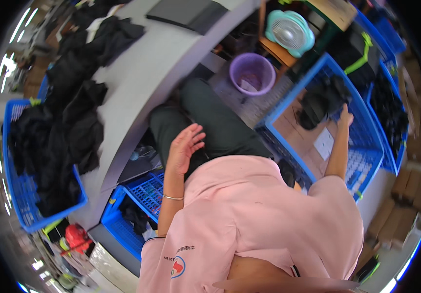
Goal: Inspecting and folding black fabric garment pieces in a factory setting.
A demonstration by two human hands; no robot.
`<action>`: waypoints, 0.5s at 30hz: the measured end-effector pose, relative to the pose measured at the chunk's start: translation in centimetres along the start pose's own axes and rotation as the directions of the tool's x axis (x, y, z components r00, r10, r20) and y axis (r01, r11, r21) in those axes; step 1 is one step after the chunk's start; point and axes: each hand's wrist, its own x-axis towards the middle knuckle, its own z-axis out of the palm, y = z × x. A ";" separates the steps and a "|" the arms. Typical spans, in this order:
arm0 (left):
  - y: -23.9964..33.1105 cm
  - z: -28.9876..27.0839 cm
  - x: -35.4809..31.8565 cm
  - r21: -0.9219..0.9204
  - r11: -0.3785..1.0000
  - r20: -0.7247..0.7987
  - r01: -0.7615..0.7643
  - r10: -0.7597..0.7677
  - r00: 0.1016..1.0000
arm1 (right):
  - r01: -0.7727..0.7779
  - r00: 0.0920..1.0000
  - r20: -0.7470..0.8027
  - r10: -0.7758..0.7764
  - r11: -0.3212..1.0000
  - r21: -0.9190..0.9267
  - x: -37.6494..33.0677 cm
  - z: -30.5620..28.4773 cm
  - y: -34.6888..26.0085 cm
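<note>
My left hand (186, 142) hovers over my lap, palm turned inward, its fingers loosely bent and apart with nothing in them. My right arm stretches into a blue plastic basket (288, 142) on the right. There my right hand (347, 117) is at the edge of a bunched black cloth piece (320, 101). Its fingers are partly hidden and blurred, so I cannot tell whether they grip the cloth. Brown cardboard lines part of the basket, and a white paper sheet (324, 143) lies near the cloth.
On the left stands a grey table (137, 58) with black garments (76, 117) heaped on it and over another blue basket (12, 161). A purple bucket (252, 73) and a turquoise fan (290, 33) are ahead. More blue baskets (122, 229) sit low at my left.
</note>
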 end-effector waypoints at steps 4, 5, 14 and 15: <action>-0.5 -1.5 0.3 -0.001 1.000 -0.055 -0.024 0.024 0.998 | 0.362 0.932 0.095 -0.349 0.885 -0.294 -5.6 6.8 -2.6; -0.6 -1.9 0.4 -0.004 1.000 -0.082 -0.029 0.029 0.996 | 0.455 0.886 0.202 -0.418 0.866 -0.205 -9.4 9.3 -3.3; -1.1 -4.2 1.9 -0.251 0.968 0.054 0.011 0.003 0.999 | 0.631 0.019 0.654 -0.756 0.516 0.579 -46.0 33.6 -16.4; -1.0 -4.3 2.0 -0.258 0.966 0.073 0.025 -0.007 0.997 | 0.611 -0.042 0.655 -0.754 0.500 0.614 -47.9 36.5 -17.7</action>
